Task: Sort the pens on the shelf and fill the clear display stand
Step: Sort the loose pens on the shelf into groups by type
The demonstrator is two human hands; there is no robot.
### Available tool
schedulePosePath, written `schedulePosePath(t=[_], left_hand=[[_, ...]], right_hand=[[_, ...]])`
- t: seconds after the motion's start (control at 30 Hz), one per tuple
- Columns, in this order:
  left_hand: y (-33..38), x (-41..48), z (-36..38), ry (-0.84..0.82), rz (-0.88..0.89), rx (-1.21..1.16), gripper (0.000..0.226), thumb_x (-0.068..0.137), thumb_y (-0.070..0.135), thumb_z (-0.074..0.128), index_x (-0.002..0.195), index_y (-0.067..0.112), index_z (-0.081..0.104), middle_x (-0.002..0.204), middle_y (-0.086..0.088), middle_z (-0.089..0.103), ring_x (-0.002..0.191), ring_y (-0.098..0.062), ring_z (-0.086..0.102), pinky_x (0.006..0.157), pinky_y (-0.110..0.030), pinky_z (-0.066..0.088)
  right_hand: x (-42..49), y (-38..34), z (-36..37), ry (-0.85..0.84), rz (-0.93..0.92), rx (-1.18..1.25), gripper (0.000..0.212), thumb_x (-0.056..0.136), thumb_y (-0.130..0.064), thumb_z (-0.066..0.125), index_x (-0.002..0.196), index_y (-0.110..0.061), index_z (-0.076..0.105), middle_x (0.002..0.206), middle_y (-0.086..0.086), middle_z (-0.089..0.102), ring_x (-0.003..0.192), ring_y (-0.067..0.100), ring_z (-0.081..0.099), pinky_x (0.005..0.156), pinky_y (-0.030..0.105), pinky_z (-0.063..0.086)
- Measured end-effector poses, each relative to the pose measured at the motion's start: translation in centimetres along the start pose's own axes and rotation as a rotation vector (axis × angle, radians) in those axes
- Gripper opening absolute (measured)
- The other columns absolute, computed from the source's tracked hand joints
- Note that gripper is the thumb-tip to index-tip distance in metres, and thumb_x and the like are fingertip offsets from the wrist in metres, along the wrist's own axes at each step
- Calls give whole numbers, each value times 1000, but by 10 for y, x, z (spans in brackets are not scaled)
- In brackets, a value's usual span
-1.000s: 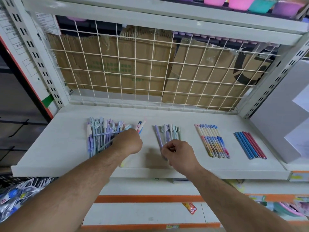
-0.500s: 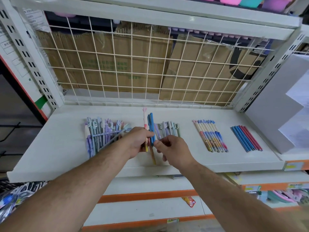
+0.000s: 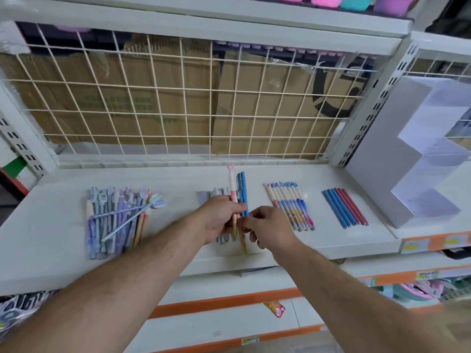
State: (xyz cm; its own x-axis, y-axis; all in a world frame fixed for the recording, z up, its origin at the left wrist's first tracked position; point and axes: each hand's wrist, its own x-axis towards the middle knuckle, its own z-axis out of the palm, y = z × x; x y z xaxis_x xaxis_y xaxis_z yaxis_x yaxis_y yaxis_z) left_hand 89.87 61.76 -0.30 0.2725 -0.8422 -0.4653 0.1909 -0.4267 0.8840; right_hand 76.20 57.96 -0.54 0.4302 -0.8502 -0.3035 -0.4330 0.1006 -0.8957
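My left hand (image 3: 219,217) grips a small bunch of pens (image 3: 239,192) upright above the white shelf (image 3: 46,225): two blue ones and a pale one with a pink forked cap. My right hand (image 3: 271,228) pinches the lower part of that bunch, fingers curled. A large mixed heap of pastel pens (image 3: 117,220) lies to the left. A small pastel group (image 3: 211,194) is mostly hidden behind my hands. A row of printed pens (image 3: 290,207) and a row of blue and red pens (image 3: 344,208) lie to the right. The clear stepped display stand (image 3: 407,154) is at the far right.
A wire grid (image 3: 178,103) with cardboard behind it closes the back of the shelf. Perforated uprights (image 3: 372,110) frame the bay. Lower shelves with orange strips (image 3: 229,301) sit below, and coloured tubs (image 3: 326,0) stand on the shelf above.
My left hand lifted a few pens from the left heap and brought them to the middle. My right hand left the small pastel group and now pinches the raised bunch.
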Motion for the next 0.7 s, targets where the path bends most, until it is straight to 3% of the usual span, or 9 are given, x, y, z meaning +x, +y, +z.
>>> schedulePosePath(t=[0.1, 0.2, 0.3, 0.5, 0.6, 0.7], left_hand=[[3, 12, 37, 18, -13, 20, 8, 97, 10, 58, 90, 7, 62, 76, -11, 59, 70, -27, 59, 59, -30, 46], [9, 27, 71, 49, -18, 39, 16, 97, 9, 57, 82, 10, 58, 66, -4, 50, 53, -16, 50, 49, -25, 44], [14, 39, 100, 62, -25, 17, 7, 95, 11, 61, 90, 8, 59, 62, -2, 49, 45, -12, 49, 48, -23, 45], [17, 54, 146, 68, -27, -12, 11, 95, 13, 61, 101, 4, 59, 53, -3, 54, 51, -21, 59, 52, -27, 47], [18, 55, 162, 35, -42, -36, 8, 97, 11, 58, 95, 3, 55, 47, -6, 57, 66, -34, 67, 48, -25, 44], [16, 60, 170, 44, -61, -39, 10, 95, 11, 59, 95, 2, 56, 52, -11, 57, 80, -41, 65, 47, -25, 44]], right_hand=[[9, 12, -36, 16, 27, -4, 11, 86, -13, 70, 87, -2, 66, 69, 6, 70, 49, 14, 54, 45, 25, 37], [19, 27, -75, 49, 48, -22, 16, 86, -11, 68, 91, 4, 67, 71, 8, 69, 49, 15, 54, 45, 24, 37], [30, 44, -112, 99, 65, -84, 17, 85, -10, 69, 89, 6, 67, 66, 11, 65, 47, 15, 51, 43, 22, 36], [53, 73, -171, 181, 70, -276, 5, 84, -13, 70, 81, -9, 68, 79, 8, 72, 74, 23, 68, 64, 32, 56], [58, 81, -189, 183, 62, -388, 6, 85, -14, 69, 82, -9, 69, 78, 6, 70, 70, 17, 63, 52, 21, 41], [61, 86, -199, 196, 48, -489, 7, 87, -16, 66, 86, -10, 69, 73, 0, 62, 63, 9, 54, 47, 18, 35]])
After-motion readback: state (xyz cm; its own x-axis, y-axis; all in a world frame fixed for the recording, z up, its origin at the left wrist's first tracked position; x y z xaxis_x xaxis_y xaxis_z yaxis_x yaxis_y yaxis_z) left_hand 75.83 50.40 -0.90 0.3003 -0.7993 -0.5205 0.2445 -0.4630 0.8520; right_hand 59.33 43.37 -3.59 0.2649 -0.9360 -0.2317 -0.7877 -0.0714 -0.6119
